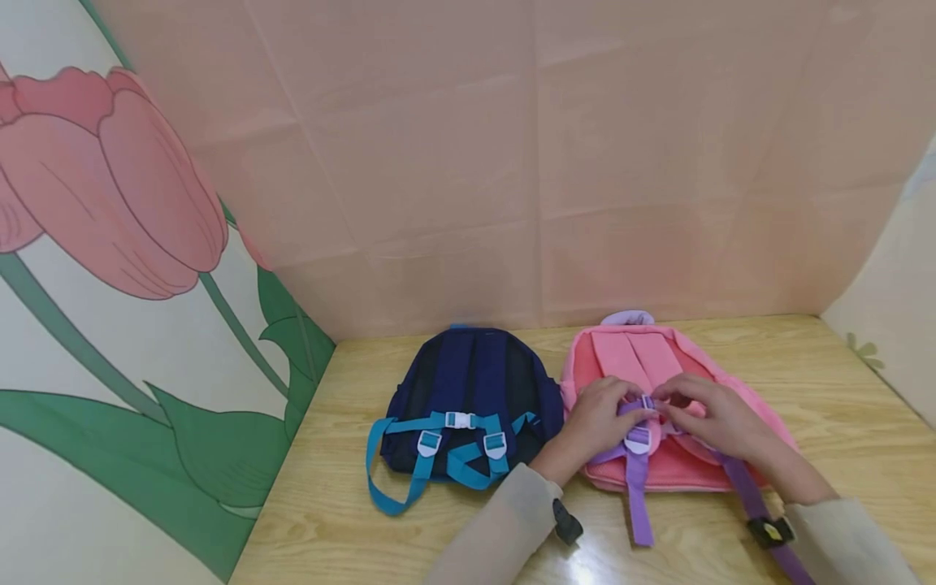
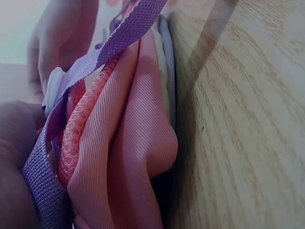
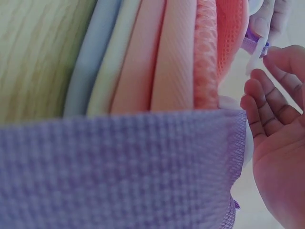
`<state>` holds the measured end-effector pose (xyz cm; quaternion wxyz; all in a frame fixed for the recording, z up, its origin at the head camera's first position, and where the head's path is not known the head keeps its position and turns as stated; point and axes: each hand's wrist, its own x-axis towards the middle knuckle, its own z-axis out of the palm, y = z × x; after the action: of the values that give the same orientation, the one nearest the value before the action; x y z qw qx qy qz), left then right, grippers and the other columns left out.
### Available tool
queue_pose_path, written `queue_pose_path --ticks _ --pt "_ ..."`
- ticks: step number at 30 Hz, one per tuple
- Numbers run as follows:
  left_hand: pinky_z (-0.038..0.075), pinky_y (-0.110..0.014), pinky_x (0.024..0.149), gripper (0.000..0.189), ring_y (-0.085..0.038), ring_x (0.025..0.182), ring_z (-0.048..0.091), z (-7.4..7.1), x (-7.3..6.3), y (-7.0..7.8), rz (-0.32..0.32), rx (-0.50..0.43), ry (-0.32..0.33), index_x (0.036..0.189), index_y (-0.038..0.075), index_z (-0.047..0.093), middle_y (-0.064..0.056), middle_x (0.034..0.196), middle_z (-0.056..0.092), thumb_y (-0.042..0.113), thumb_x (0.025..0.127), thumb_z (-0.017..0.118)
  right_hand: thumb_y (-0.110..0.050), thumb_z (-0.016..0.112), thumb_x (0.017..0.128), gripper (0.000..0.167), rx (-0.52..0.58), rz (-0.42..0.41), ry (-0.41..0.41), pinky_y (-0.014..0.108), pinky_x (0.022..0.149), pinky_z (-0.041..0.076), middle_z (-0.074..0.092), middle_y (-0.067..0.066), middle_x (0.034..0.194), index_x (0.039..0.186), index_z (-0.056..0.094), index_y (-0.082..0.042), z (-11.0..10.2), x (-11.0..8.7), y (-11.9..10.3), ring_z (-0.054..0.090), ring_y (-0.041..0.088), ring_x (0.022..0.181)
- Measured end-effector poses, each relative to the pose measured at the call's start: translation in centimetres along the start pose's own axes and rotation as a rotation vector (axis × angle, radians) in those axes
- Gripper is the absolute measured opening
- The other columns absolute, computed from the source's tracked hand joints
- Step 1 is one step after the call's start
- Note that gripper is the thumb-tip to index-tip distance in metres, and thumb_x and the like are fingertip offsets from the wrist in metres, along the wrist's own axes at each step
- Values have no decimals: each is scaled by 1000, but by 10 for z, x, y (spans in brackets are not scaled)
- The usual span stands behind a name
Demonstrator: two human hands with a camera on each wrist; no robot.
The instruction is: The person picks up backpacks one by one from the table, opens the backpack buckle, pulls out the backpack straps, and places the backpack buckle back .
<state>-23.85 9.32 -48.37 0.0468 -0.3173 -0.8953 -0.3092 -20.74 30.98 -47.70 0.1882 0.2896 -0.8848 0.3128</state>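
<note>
A pink backpack (image 1: 746,398) lies with its strap side up on the wooden table. My left hand (image 1: 608,413) pinches a purple strap with a small white buckle (image 1: 647,402) above the bag's back panel. From the other side my right hand (image 1: 708,413) brings its fingertips to the same buckle, thumb and forefinger at its edge in the right wrist view. Below them, a white strap adjuster (image 1: 638,440) sits on a purple strap (image 1: 638,496) whose end hangs onto the table. The palm side of my right hand partly faces its wrist camera.
A navy backpack (image 1: 468,366) lies to the left, its teal straps (image 1: 395,504) joined by a white buckle (image 1: 459,420). Behind stands a pinkish-brown sheet (image 1: 453,162); a tulip-patterned wall (image 1: 110,244) rises at left. Another purple strap (image 1: 746,487) runs beneath my right forearm.
</note>
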Motion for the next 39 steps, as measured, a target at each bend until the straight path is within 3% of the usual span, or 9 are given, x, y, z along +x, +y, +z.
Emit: queue_pose_path --ticks 9,21,29,39 --pt "37 -13 87 28 5 93 50 0 1 -2 40 26 1 117 26 70 14 100 62 44 96 67 3 80 81 33 6 20 -48 23 70 53 66 -12 96 107 70 -16 -2 6 -5 60 -1 83" --pt "37 -14 88 26 5 94 50 -1 2 -2 71 61 -14 117 27 70 18 99 59 43 96 67 2 80 81 32 57 6 -101 22 67 48 58 -16 89 98 65 -20 -4 11 0 55 2 80" --pt "39 -17 95 27 5 103 53 -2 1 -2 75 55 -9 120 29 68 18 108 61 43 98 66 4 79 76 38 55 10 -59 21 66 46 57 -15 89 97 62 -23 2 9 4 54 5 80" --pt "38 -14 94 27 6 100 53 -2 1 -4 94 32 12 120 28 67 18 108 61 44 98 65 9 77 76 39 117 27 -17 17 69 45 60 -11 90 98 63 -20 9 5 13 55 2 81"
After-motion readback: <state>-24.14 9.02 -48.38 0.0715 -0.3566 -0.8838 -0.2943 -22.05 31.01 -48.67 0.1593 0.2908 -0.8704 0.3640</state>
